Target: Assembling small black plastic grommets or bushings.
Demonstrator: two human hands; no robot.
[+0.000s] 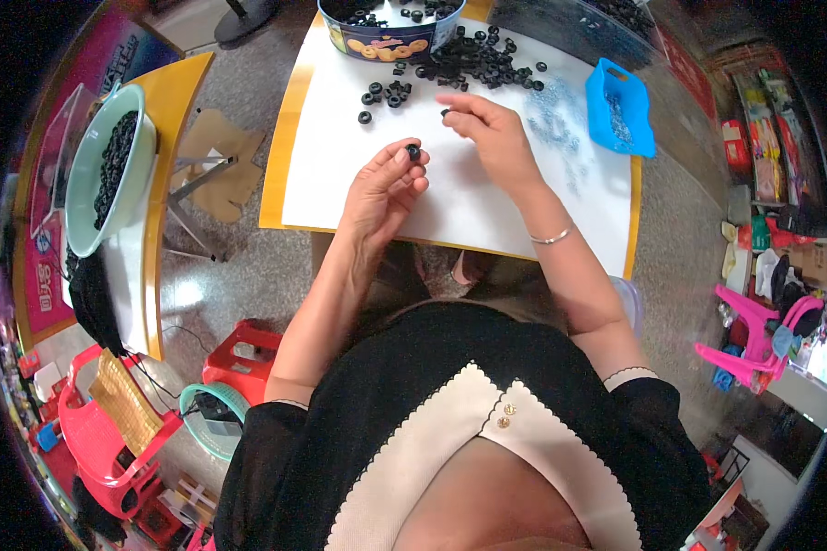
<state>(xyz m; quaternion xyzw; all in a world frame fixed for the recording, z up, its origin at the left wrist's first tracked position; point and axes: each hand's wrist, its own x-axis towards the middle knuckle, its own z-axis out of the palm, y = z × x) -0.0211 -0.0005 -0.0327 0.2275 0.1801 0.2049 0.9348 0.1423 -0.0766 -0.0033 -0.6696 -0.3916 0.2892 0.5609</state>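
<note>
My left hand (381, 191) is raised over the near part of the white table sheet (331, 174), pinching a small black ring-shaped part (413, 152) between thumb and fingers. To its right and a little farther off is my right hand (498, 138). A small dark piece (446, 112) shows at its thumb and fingertips, too small to name. Several loose black ring-shaped parts (393, 95) lie just beyond my hands. Behind them a larger heap of the same parts (487, 66) spreads out beside a dark blue round tin (386, 41), which holds more black parts.
A blue scoop-shaped tray (595, 119) with small clear bits stands at the table's right, more bits (556, 124) scattered beside it. On a left side table, a pale green basin (142, 151) holds many black parts. Red plastic chairs (101, 441) and a red stool (242, 354) stand lower left.
</note>
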